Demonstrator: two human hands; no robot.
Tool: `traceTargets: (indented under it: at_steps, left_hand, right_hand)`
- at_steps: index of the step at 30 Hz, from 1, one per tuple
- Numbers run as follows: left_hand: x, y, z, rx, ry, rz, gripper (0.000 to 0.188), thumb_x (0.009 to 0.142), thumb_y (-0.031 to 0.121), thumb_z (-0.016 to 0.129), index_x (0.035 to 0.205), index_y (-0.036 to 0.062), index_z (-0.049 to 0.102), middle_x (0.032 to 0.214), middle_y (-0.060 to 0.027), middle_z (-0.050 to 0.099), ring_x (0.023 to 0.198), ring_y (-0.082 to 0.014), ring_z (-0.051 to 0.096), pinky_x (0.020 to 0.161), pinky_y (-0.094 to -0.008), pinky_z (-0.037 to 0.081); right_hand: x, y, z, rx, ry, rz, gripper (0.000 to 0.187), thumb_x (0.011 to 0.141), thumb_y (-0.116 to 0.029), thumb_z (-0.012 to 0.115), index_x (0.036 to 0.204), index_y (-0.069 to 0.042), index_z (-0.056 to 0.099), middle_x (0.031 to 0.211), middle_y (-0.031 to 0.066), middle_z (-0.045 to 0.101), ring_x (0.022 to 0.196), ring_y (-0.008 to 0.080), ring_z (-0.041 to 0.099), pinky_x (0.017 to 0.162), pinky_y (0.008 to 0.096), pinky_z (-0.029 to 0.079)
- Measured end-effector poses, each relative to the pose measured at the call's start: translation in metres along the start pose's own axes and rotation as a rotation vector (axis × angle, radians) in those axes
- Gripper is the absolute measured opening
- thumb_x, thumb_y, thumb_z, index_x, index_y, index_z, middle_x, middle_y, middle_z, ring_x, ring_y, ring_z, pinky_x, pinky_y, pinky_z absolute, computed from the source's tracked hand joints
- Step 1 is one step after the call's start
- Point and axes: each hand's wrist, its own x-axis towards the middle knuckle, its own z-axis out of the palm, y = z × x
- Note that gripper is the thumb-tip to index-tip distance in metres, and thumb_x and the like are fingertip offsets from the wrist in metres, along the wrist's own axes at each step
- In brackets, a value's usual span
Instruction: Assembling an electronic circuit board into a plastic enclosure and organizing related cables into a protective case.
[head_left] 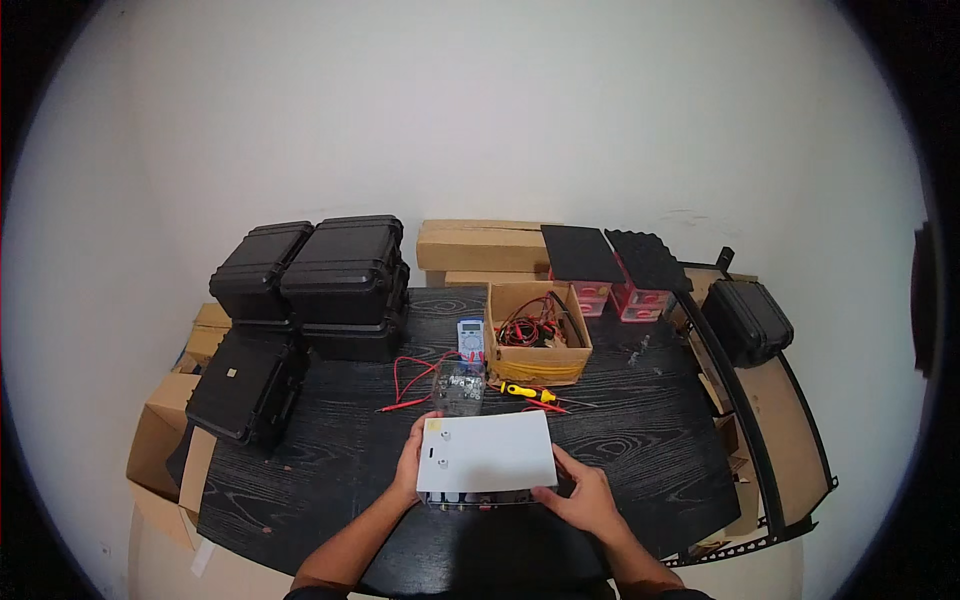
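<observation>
A white rectangular panel (490, 452) with two small round fittings and a dark slot near its left end is held level above the dark table. Under its near edge shows a row of dark and metallic parts, too small to name. My left hand (409, 462) grips the left end, its fingers partly hidden behind the panel. At the right end my right hand (585, 494) is closed on the near corner, thumb on the edge. Just beyond lie a transparent box of small parts (459, 388), a blue multimeter (471, 338) with red leads (405, 404), and a yellow-handled screwdriver (527, 393).
A cardboard box of tangled wires (540, 366) stands behind the screwdriver. Black hard cases (340, 275) are stacked at the left. Small red drawers (640, 305) sit at the back right, beside a black metal frame (745, 410). An open carton (160, 480) is left of the table (640, 440).
</observation>
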Motion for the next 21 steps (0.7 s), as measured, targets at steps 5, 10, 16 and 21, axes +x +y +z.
traceTargets:
  at_steps: [5, 10, 16, 21]
  left_hand:
    - [-0.004, 0.026, 0.008, -0.168, -0.008, 0.089, 0.052, 0.114, 0.038, 0.033, 0.156, 0.0086, 0.041, 0.157, -0.0109, 0.049, 0.143, -0.0266, 0.05, 0.12, -0.0445, 0.04]
    - [-0.003, 0.049, 0.018, -0.021, 0.004, 0.13, 0.069, 0.101, 0.042, 0.05, 0.159, 0.0078, 0.037, 0.162, -0.0142, 0.044, 0.147, -0.0297, 0.045, 0.124, -0.0457, 0.033]
    - [-0.007, 0.083, 0.032, 0.238, -0.073, 0.166, 0.097, 0.097, 0.05, 0.059, 0.17, 0.0052, 0.014, 0.173, -0.0161, 0.024, 0.155, -0.0298, 0.034, 0.126, -0.0441, 0.027]
    - [-0.003, 0.084, 0.034, 0.476, -0.329, 0.31, 0.102, 0.101, 0.058, 0.052, 0.169, -0.0007, 0.004, 0.175, -0.0209, 0.018, 0.161, -0.0322, 0.02, 0.129, -0.0442, 0.013]
  right_hand:
    - [-0.008, -0.014, 0.004, -0.169, 0.159, -0.292, 0.08, 0.086, -0.014, 0.083, 0.157, -0.004, 0.047, 0.136, 0.0235, 0.069, 0.122, 0.0323, 0.071, 0.104, 0.0406, 0.056]
    - [0.003, -0.012, 0.013, -0.04, 0.234, -0.315, 0.078, 0.083, 0.004, 0.075, 0.156, -0.004, 0.049, 0.133, 0.0222, 0.071, 0.118, 0.0282, 0.073, 0.1, 0.0371, 0.058]
    - [0.008, -0.01, 0.013, -0.161, 0.287, -0.379, 0.08, 0.078, 0.017, 0.066, 0.153, -0.007, 0.054, 0.132, 0.0249, 0.07, 0.119, 0.0319, 0.072, 0.1, 0.0376, 0.057]
    - [0.016, 0.0, -0.001, -0.421, 0.407, -0.414, 0.079, 0.077, 0.018, 0.062, 0.152, -0.009, 0.056, 0.138, 0.028, 0.065, 0.122, 0.0413, 0.068, 0.101, 0.0389, 0.057]
